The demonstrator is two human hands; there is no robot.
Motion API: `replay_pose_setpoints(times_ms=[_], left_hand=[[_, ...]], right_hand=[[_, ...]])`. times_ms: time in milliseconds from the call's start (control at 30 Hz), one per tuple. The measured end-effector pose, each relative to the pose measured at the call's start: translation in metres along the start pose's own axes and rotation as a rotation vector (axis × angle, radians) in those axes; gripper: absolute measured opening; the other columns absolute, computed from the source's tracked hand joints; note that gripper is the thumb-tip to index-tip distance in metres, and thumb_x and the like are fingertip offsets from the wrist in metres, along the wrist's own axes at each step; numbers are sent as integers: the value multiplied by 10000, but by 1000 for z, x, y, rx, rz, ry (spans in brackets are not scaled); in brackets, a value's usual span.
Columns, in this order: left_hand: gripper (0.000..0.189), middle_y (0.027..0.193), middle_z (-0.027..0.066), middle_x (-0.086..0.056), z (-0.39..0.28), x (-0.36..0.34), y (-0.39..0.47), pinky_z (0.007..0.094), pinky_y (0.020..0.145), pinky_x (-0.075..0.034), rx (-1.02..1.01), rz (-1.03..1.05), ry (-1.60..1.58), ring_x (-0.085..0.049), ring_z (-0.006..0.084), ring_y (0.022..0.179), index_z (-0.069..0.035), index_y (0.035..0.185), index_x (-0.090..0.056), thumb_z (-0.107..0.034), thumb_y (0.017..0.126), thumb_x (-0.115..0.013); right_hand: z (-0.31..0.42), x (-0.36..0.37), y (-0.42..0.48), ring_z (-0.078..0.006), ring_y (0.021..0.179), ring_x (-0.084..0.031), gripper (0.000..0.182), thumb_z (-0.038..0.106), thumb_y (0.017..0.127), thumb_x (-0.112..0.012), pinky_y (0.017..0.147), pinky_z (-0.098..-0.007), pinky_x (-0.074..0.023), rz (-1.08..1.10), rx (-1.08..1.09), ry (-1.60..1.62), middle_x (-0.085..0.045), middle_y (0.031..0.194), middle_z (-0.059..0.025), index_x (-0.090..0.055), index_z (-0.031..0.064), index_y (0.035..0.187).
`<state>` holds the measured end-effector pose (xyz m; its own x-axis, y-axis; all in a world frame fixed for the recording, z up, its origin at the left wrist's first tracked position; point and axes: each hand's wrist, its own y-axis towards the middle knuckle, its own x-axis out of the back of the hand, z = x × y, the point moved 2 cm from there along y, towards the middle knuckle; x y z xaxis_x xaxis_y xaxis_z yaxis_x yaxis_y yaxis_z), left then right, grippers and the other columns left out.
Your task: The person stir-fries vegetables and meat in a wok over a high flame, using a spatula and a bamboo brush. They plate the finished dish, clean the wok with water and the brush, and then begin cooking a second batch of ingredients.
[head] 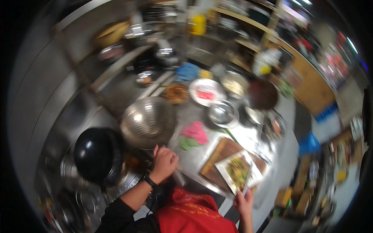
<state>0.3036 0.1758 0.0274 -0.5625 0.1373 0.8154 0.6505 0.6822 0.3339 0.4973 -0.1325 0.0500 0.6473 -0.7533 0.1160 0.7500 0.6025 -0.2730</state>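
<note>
My right hand (244, 201) grips a thin, pale utensil (248, 180) at the near corner of a square white plate (224, 168). Greenish-yellow food (236, 171) covers the plate's middle, and the plate rests on a wooden cutting board (214, 157). My left hand (164, 163), a dark band at its wrist, is beside the near rim of a large dimpled metal bowl (148, 122). Its fingers are curled and blurred, so whether they hold anything is unclear. Left of that bowl is a round black wok (96, 157).
A pink cloth (195, 130) and a green cloth (188, 143) lie on the steel counter (180, 113). Farther back are a white plate (192, 94) with something red, a metal bowl (223, 112) and a brown bowl (176, 93). Shelves (244, 17) line the back.
</note>
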Motion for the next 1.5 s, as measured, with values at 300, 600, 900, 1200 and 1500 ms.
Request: replay_pose_setpoints(times_ms=[300,600,900,1200,1500], left_hand=[[238,712,52,-524,25,49,-120,255,498,-425,921,164,-1783,-521,129,567,34,1073,-518,-59,856,-550],[257,633,58,-523,-6,171,-239,253,440,-429,865,-275,-1277,-514,124,482,-30,1003,-437,15,789,-572],[237,566,36,-450,28,208,-398,232,358,-371,986,-1016,-685,-444,114,394,-18,910,-411,59,687,-390],[146,552,50,-492,61,173,-539,264,379,-398,1148,-1222,-905,-481,151,412,-36,843,-469,-103,742,-551],[174,627,18,-515,82,130,-600,272,399,-412,1168,-1223,-1374,-465,131,447,-65,833,-530,-192,720,-566]], right_hand=[[12,-17,21,-70,325,-351,103,83,875,-513,289,-220,-271,311,-75,70,-394,478,19,-464,84,785],[82,-68,54,-97,412,-456,92,8,829,-516,370,-230,-358,602,-64,-361,-520,631,-35,-510,-15,918],[82,-142,90,-126,419,-484,501,48,846,-538,385,-267,-375,688,128,-744,-521,593,-58,-399,-48,1317],[62,-181,102,-75,471,-410,100,12,819,-536,359,-195,-294,789,-504,-11,-513,695,-80,-491,10,909],[58,-155,78,-70,511,-383,117,49,872,-505,381,-169,-256,811,-599,287,-507,741,-85,-504,44,988]])
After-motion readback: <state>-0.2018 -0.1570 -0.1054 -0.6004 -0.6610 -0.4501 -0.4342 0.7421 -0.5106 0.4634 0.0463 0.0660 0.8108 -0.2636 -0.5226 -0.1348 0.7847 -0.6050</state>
